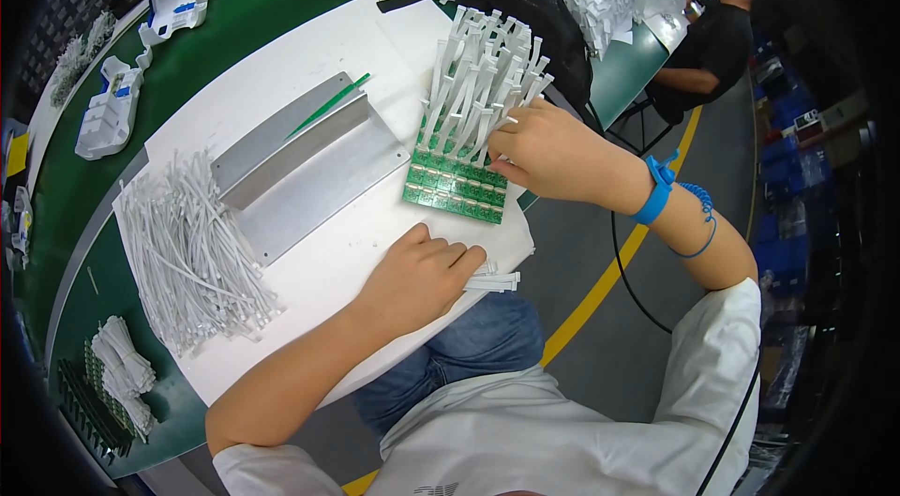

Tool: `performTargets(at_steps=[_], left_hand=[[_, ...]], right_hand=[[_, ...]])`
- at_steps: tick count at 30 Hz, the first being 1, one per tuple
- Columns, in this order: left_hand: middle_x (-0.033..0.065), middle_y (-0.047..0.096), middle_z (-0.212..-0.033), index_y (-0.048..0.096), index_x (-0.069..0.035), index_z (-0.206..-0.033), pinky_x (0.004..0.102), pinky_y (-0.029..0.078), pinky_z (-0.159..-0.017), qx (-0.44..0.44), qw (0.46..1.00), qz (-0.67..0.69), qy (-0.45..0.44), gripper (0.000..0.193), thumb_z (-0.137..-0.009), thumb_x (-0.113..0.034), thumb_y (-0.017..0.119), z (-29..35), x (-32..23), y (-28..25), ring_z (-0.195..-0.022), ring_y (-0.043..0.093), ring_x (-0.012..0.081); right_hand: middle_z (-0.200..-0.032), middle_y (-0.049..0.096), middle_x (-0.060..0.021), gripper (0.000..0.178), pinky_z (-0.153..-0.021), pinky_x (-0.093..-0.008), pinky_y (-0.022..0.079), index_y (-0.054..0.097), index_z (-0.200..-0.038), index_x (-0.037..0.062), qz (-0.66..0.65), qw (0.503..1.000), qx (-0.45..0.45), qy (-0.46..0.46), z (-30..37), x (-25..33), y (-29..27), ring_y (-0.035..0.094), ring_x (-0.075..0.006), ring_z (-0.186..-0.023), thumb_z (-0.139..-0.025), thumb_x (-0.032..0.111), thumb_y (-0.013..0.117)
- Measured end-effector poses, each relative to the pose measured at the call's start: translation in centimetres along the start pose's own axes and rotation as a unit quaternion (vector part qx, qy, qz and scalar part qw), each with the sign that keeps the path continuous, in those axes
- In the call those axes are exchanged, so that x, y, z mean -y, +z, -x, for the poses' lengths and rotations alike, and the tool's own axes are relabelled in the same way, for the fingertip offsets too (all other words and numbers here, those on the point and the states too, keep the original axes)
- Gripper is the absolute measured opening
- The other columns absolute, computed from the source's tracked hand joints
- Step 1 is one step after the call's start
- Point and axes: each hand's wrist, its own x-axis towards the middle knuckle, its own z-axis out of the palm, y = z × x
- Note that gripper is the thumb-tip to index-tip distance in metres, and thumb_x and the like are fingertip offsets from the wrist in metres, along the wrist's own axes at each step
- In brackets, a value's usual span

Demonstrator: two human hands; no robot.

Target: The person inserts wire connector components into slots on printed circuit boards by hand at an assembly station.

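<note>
A green circuit board panel (455, 185) lies on the white sheet, with many white flat cables (483, 74) standing up from its far rows. The near rows show bare white connectors. My right hand (553, 149) is closed in a pinch at the panel's right edge, on a white cable among the standing ones; its fingertips partly hide the cable's end. My left hand (417, 276) rests on the sheet near its front edge, closed around several loose white cables (495, 282) whose ends stick out to the right. A blue wrist strap (656, 191) with a coiled cord circles my right wrist.
Left of the panel sits an angled metal bracket (314, 168) with a green stick (328, 106) on it. A heap of white cables (192, 252) lies further left. A black bag (534, 18) stands behind the panel. A seated person (722, 46) is at far right.
</note>
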Motion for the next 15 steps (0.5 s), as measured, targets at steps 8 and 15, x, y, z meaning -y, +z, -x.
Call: performTargets(at_steps=[8, 15], left_hand=[[0.0021, 0.060, -0.073, 0.056, -0.010, -0.092, 0.0326, 0.040, -0.073, 0.001, 1.000, 0.006, -0.001, 0.016, -0.079, -0.009, 0.064, 0.2, 0.0, 0.2, -0.070, 0.062, 0.0184], [0.0035, 0.065, -0.085, 0.059, -0.009, -0.107, 0.0338, 0.040, -0.076, 0.064, 0.998, 0.012, -0.019, 0.039, -0.073, -0.014, 0.075, 0.2, -0.2, 0.0, -0.080, 0.064, 0.0194]], right_hand=[[-0.083, 0.064, -0.0144, 0.012, -0.084, -0.0424, 0.049, 0.063, -0.084, -0.0007, -0.074, 0.997, -0.016, -0.033, 0.7, -0.6, 1.0, 0.064, -0.0320, -0.090, -0.086, 0.011, 0.065], [-0.082, 0.063, -0.0101, 0.013, -0.079, -0.0395, 0.051, 0.062, -0.086, 0.0030, 0.008, 0.999, -0.010, -0.045, 0.9, -0.7, 0.8, 0.064, -0.0286, -0.087, -0.086, 0.014, 0.068]])
